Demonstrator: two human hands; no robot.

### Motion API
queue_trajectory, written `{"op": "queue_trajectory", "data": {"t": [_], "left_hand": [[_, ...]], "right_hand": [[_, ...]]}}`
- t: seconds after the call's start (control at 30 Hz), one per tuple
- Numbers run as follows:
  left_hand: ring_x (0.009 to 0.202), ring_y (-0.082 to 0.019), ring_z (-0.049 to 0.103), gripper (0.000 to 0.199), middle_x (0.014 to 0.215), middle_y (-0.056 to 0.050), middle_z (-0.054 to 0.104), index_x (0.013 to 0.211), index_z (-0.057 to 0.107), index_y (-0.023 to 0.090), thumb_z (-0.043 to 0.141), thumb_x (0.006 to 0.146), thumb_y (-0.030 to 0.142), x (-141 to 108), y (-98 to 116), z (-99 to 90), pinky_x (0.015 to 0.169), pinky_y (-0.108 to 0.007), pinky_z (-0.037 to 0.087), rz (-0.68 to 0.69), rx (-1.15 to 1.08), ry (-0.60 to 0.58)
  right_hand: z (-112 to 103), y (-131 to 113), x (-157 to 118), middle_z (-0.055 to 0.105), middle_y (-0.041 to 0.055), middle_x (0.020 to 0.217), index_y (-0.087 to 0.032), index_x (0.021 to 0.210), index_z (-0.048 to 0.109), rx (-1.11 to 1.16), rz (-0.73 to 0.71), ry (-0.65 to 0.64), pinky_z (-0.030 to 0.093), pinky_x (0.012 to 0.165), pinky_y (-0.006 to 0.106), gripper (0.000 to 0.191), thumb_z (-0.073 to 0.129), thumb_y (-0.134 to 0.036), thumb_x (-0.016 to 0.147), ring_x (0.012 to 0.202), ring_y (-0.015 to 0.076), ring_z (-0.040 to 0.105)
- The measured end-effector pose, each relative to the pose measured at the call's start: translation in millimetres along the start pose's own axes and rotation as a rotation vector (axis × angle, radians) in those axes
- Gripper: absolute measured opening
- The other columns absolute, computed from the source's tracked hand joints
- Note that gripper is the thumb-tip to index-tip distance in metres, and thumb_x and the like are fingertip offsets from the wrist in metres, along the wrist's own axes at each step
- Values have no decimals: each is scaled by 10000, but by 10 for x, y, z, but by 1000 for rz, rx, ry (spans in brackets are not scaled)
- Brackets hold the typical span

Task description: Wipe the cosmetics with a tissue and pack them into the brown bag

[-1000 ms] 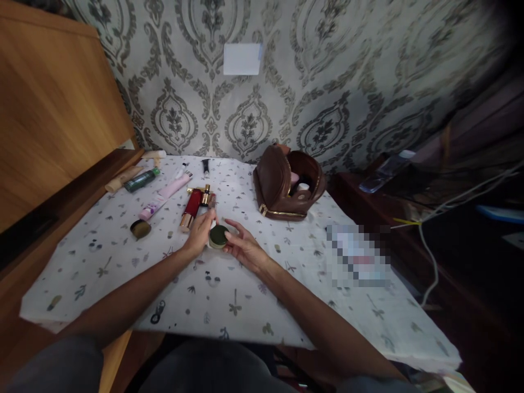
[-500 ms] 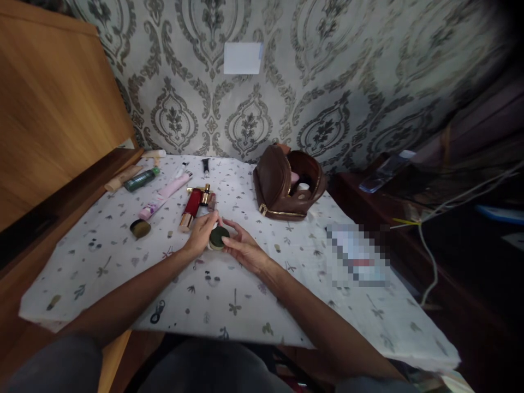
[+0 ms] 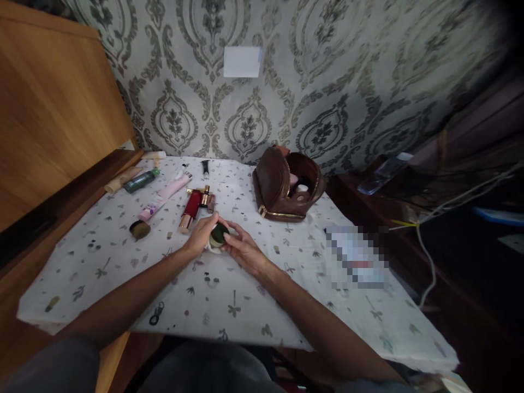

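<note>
A small round jar with a dark green lid (image 3: 218, 234) is held between my two hands above the cloth-covered table (image 3: 196, 305). My left hand (image 3: 200, 234) grips its left side, and my right hand (image 3: 243, 248) has its thumb and fingers on the lid's right side. Something white shows under the jar. Just beyond my left hand lie a red bottle with a gold cap (image 3: 190, 210), a small gold-topped bottle (image 3: 206, 195) and a brownish tube (image 3: 211, 204).
An open brown bag (image 3: 278, 188) stands at the back right. Pink tube (image 3: 166, 196), green bottle (image 3: 141, 180) and dark round item (image 3: 140, 229) lie left. A blurred packet (image 3: 358, 256) lies right; a clear bottle (image 3: 385, 173) is beyond the table.
The green lid has tilted relative to the jar, its right side rising, and more white shows beneath. My right fingers have closed in around the lid.
</note>
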State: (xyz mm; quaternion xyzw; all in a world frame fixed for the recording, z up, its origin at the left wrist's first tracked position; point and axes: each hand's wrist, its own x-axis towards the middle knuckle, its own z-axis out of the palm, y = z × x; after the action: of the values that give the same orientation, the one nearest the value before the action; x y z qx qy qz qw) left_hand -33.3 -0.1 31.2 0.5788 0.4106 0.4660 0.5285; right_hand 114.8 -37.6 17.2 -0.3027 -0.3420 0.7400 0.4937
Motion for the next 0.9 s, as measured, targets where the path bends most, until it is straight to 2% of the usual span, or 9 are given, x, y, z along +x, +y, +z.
{"op": "queue_trajectory", "data": {"t": [0.17,0.27,0.37,0.47,0.63,0.77,0.9], "left_hand": [[611,-139,476,462,600,28,525,623,574,188,612,807,610,1,-12,6,595,-258,370,63,39,80],[597,-126,471,402,598,39,524,625,561,185,689,767,539,-5,-21,1,580,-243,363,41,19,65],[563,-120,483,372,601,44,548,690,574,189,709,746,532,0,-52,-10,545,-232,364,-7,-30,75],[536,-115,479,374,592,57,527,753,579,199,696,742,554,28,-106,-27,515,-223,357,-47,-98,130],[659,-124,544,375,688,30,565,721,608,189,734,684,541,84,-165,-33,598,-220,430,-85,-207,203],[650,-171,616,430,707,-15,636,747,621,191,682,712,615,74,-132,10,620,-292,511,-197,-312,153],[734,-256,703,487,768,-86,718,854,668,178,597,790,655,17,-44,55,672,-390,571,-412,-566,11]], "right_hand": [[-24,101,22,659,7,1030,-264,1161,562,-291,-96,18,512,859,316,714,927,-298,549,925,170,654],[-37,161,14,599,0,1048,-284,1214,516,-481,-173,45,514,805,319,795,924,-276,532,870,161,642],[-21,163,-36,577,10,1059,-309,1324,465,-606,-233,47,515,776,330,829,887,-297,611,838,163,632],[16,103,-91,594,20,1060,-313,1378,470,-602,-249,-22,517,830,347,783,846,-315,692,897,181,638],[37,4,-95,659,32,1148,-287,1221,653,-439,-184,-169,482,969,378,512,811,-385,744,1068,215,618],[24,-3,-74,683,25,1111,-297,1197,674,-481,-211,-184,450,992,401,478,811,-391,749,1058,220,617],[41,16,-81,672,33,1182,-296,1182,667,-635,-340,-111,433,1009,428,478,820,-377,737,1100,249,602]]}}
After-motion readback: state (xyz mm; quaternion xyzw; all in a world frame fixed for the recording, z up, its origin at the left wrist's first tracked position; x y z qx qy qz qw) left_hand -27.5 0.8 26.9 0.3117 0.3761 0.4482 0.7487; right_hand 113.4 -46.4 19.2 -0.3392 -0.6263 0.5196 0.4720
